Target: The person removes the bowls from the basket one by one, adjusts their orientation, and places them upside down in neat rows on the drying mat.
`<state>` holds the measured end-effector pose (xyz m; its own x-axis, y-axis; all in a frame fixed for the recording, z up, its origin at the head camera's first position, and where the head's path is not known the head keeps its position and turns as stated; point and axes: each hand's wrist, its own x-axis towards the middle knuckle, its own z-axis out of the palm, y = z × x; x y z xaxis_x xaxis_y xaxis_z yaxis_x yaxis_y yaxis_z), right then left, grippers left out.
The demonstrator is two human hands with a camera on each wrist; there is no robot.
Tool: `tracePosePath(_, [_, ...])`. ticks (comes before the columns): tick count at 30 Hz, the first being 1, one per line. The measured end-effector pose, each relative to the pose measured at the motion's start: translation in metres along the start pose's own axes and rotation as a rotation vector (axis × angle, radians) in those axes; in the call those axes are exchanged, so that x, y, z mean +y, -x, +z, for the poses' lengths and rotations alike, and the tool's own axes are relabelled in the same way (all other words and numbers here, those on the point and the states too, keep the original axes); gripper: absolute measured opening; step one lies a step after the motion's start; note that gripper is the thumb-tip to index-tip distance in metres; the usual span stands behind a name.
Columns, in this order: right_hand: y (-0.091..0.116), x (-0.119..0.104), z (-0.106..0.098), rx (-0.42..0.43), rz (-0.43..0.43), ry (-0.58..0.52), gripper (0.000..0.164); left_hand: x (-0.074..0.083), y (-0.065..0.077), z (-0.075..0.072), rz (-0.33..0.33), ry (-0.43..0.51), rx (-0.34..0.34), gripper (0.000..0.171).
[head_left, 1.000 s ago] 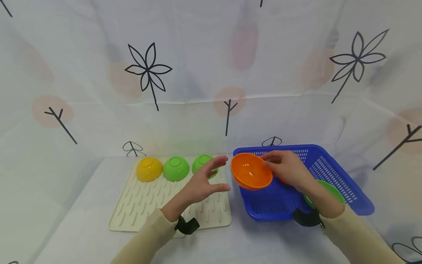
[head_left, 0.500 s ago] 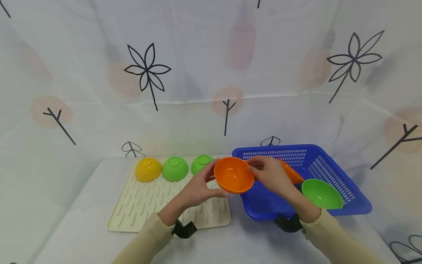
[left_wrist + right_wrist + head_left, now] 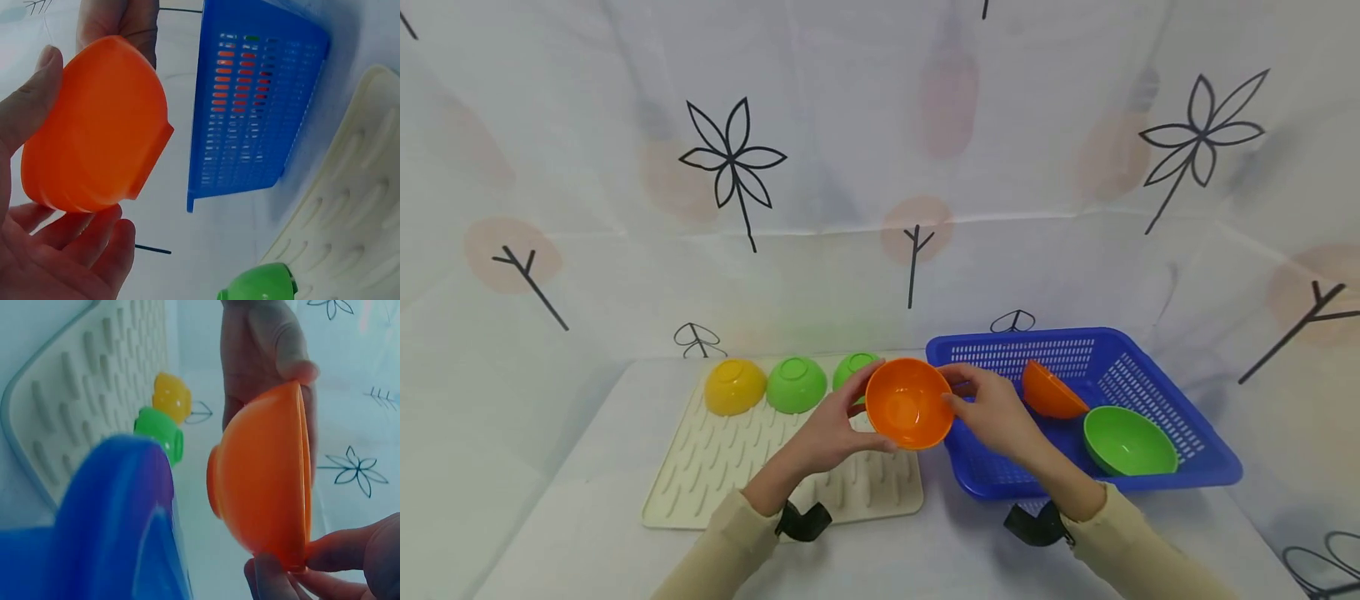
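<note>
An orange bowl [image 3: 910, 404] is held up between both hands, its inside facing the head camera. My right hand [image 3: 992, 410] pinches its rim, thumb inside and fingers behind, as the right wrist view shows on the bowl [image 3: 265, 481]. From the other side, my left hand [image 3: 827, 429] grips it with the thumb on one edge and curled fingers on the other. Behind the left hand, a cream ridged drying mat [image 3: 737, 467] carries an upturned yellow bowl [image 3: 735, 387] and two upturned green bowls, one [image 3: 797, 385] in full view and one [image 3: 852, 372] partly hidden.
A blue perforated basket [image 3: 992, 483] stands at the right of the table. In it lie a tilted orange bowl [image 3: 1048, 392] and a green bowl [image 3: 1129, 442]. A white patterned cloth [image 3: 820, 275] hangs behind the table.
My right hand has carried the orange bowl leftward from over the basket. The left hand, earlier open and apart from it, has come to grip the bowl.
</note>
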<state>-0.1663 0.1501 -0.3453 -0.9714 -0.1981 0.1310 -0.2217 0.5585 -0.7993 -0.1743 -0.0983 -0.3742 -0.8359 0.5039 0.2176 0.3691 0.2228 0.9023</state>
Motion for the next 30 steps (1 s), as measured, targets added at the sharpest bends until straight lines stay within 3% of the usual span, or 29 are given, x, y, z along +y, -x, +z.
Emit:
tracePosePath(6, [0.006,-0.002,0.011,0.062,0.004,-0.063,0.036,-0.007,0.004,-0.009,0.042,-0.002,-0.003,0.096])
tracePosePath(10, [0.010,-0.002,0.015,0.109,-0.001,-0.127,0.035,-0.013,0.004,-0.013,0.025,0.035,0.015,0.095])
tracePosePath(17, [0.016,-0.004,0.020,0.145,0.005,-0.286,0.032,-0.021,0.005,-0.016,-0.034,0.204,0.036,0.081])
tracePosePath(23, [0.020,-0.004,0.024,0.147,0.020,-0.422,0.031,-0.024,0.006,-0.016,-0.023,0.347,0.024,0.076])
tracePosePath(30, [0.021,0.002,0.030,0.144,0.040,-0.450,0.037,-0.027,0.008,-0.018,-0.002,0.348,0.033,0.067])
